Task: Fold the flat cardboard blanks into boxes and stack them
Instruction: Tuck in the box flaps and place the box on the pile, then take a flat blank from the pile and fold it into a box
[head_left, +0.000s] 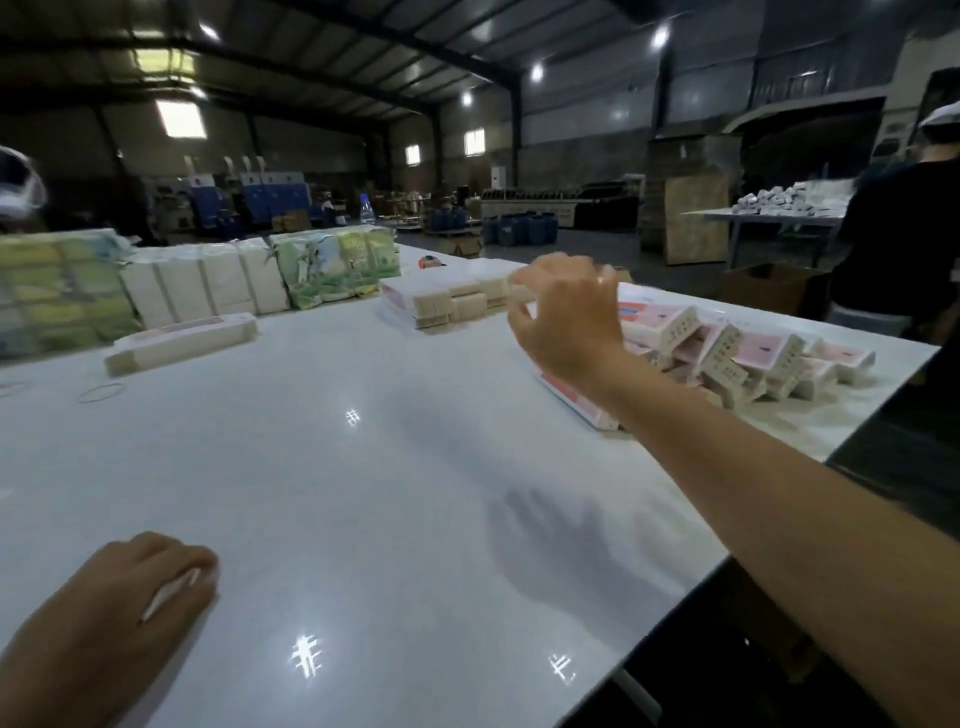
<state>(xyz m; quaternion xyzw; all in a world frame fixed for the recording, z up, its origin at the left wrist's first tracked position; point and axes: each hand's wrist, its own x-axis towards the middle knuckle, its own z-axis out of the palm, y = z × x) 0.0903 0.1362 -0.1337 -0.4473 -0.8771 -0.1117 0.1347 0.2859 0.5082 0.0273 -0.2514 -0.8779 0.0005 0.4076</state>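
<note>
Fingers of the right hand (563, 317) loosely curled and spread in the air, holding nothing, just short of the flat stack of white and pink cardboard blanks (452, 300).

The stack lies beyond and to the left of those fingers, its long axis running left to right across the glossy white tabletop (363, 467), so the right hand is far the nearer one. The left hand (140, 587) rests low on the near tabletop, fingers curled; a thin pale strip shows under them, but whether it is gripped I cannot tell. Right of the raised wrist a tumbled heap of folded pink and white boxes (737, 358) sprawls, partly hidden by the forearm. A second long pack of blanks (182, 343) sits well apart to the left. Motion blur smears the right fingertips.
</note>
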